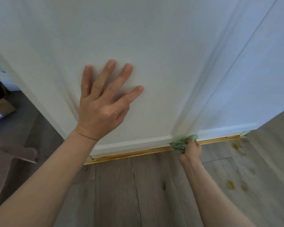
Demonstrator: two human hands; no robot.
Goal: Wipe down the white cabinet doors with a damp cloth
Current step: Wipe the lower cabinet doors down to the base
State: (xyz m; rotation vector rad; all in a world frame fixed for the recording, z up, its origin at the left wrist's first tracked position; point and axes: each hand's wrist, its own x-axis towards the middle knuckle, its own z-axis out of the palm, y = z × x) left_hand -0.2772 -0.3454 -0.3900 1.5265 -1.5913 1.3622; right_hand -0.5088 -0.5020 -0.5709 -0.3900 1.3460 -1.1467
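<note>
Setting: grey wood-look floor (121, 185) ran up to two white doors, with a yellowish strip (138, 154) along their foot.
Doors: the near door (154, 46) filled the middle of the view; a second door (261, 71) stood to its right, the two meeting at a vertical seam.
Left hand: the left hand (103, 102) lay flat on the near door, fingers straight and spread, gripping nothing; it looked like a brace.
Right hand: the right hand (191, 149) was clenched round a green cloth (184, 143), low down by the floor.
Cloth position: bunched into a wad and pressed against the bottom corner of the near door, right at the seam and touching the strip.
Cloth handling: soft and light, judging by its crumpled folds; it should mould into the moulding grooves. A wadded grip suits corners, while spreading it flat under the palm would suit the broad panels. Dampness could not be told from the view.
Door handling: stiff and smooth; a hinged door may swing under pressure, so steadying it with the free hand seemed wise.
Progress: the wipe was at the lowest edge; how much of either door was done could not be told.
Other: yellowish spots (236, 184) marked the floor at right; a cardboard box (2, 104) sat at far left.
</note>
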